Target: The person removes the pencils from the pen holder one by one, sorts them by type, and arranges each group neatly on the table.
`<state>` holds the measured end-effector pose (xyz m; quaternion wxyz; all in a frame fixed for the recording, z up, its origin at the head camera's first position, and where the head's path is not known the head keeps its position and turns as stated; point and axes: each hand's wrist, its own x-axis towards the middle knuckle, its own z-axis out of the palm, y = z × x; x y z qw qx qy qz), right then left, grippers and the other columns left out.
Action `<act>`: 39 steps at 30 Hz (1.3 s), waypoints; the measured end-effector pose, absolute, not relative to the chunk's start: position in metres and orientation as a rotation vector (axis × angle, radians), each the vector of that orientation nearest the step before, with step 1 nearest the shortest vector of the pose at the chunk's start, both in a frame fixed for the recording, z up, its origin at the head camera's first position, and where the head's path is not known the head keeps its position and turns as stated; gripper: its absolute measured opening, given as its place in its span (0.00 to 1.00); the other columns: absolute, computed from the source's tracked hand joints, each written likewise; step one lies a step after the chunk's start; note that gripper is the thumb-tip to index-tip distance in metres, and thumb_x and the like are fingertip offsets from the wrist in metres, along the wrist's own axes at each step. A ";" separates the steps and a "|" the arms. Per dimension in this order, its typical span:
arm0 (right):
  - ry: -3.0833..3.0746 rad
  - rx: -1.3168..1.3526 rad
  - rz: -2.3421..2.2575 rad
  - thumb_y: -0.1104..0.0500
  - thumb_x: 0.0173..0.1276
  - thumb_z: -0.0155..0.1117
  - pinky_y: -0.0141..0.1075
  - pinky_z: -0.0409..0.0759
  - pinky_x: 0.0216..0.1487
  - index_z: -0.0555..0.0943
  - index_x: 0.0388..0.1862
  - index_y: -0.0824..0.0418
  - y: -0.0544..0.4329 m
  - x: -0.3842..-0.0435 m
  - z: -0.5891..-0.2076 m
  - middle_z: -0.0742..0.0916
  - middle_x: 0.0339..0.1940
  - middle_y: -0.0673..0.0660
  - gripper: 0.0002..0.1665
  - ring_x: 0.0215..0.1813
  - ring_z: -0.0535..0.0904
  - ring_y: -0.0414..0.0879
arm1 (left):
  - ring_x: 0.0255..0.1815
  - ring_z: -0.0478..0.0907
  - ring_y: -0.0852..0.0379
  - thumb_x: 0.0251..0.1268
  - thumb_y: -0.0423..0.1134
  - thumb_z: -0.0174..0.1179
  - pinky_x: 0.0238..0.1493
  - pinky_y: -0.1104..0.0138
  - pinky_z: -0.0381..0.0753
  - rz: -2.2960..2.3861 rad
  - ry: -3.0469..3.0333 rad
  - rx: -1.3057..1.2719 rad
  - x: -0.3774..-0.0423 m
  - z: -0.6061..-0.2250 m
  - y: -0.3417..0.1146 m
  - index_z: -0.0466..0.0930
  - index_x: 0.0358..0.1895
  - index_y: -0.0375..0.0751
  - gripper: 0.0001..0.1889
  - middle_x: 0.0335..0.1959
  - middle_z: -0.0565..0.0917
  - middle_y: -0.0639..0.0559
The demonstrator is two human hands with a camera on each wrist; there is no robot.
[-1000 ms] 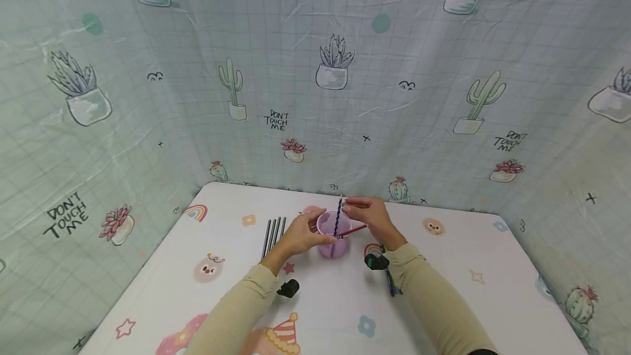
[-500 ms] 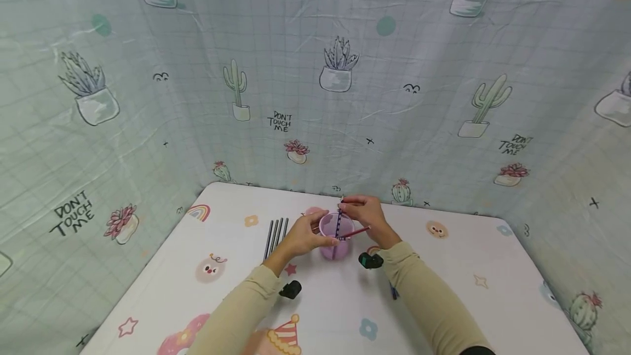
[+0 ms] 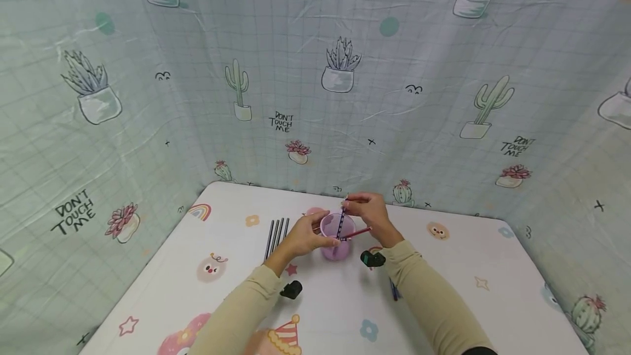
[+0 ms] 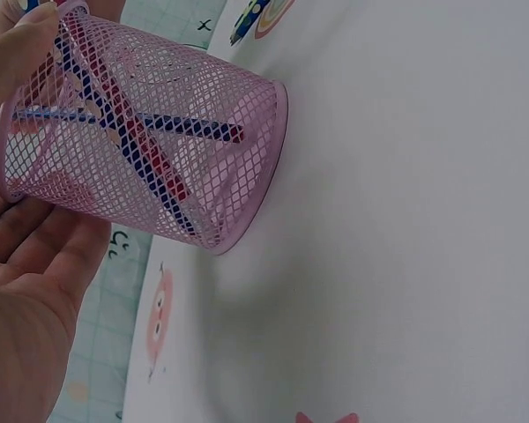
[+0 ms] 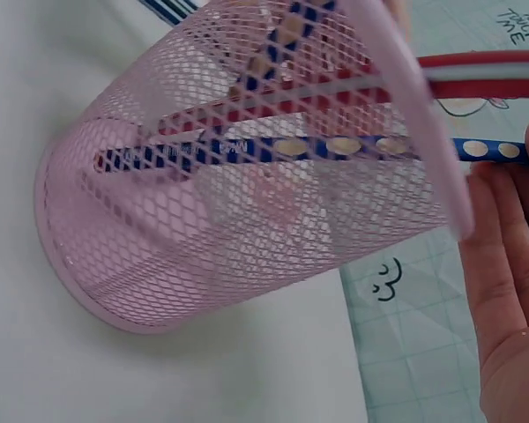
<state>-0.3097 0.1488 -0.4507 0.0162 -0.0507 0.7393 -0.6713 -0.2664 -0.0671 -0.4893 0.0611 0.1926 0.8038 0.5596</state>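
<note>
A pink mesh pencil cup (image 3: 336,252) is at the far middle of the table; whether its base touches the tabletop I cannot tell. My left hand (image 3: 307,236) grips it near the rim, thumb on the near side and fingers on the far side. Inside lean a red pencil (image 5: 353,84) with a pale stripe and another blue pencil (image 5: 282,44). My right hand (image 3: 372,214) pinches the upper end of a blue pencil (image 5: 344,147) with pale oval spots. Its lower end is down in the cup, near the bottom.
Several dark pencils (image 3: 276,237) lie side by side left of the cup, partly behind the left hand. More pencils (image 3: 395,289) lie to the right, mostly hidden by the right sleeve. The white table (image 3: 325,316) ends at a printed cloth backdrop (image 3: 296,59).
The spotted blue pencil's upper end has tilted slightly rightward with my right hand. My left hand keeps its grip on the cup. The head view has shifted a little.
</note>
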 end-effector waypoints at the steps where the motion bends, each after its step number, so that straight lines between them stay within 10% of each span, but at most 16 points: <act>1: 2.290 -0.176 -2.108 0.63 0.68 0.75 0.40 0.93 0.49 0.85 0.55 0.73 0.149 -0.310 -0.450 0.93 0.38 0.54 0.20 0.37 0.91 0.41 | 0.74 0.76 0.42 0.56 0.43 0.80 0.75 0.52 0.77 1.693 2.434 0.585 -0.266 -0.490 -0.067 0.63 0.78 0.28 0.49 0.74 0.75 0.36; 28: 2.121 -0.382 -2.551 0.75 0.65 0.70 0.35 0.92 0.41 0.83 0.47 0.79 0.192 -0.306 -0.397 0.92 0.30 0.47 0.12 0.33 0.91 0.40 | 0.73 0.77 0.39 0.56 0.44 0.80 0.74 0.51 0.77 1.675 2.483 0.589 -0.261 -0.496 -0.066 0.65 0.77 0.29 0.48 0.73 0.76 0.36; 39: 2.126 -0.354 -2.568 0.72 0.67 0.71 0.33 0.92 0.42 0.89 0.34 0.56 0.217 -0.306 -0.386 0.92 0.31 0.48 0.11 0.35 0.92 0.40 | 0.73 0.77 0.41 0.55 0.45 0.80 0.74 0.52 0.78 1.658 2.496 0.563 -0.259 -0.494 -0.066 0.66 0.77 0.31 0.48 0.73 0.77 0.38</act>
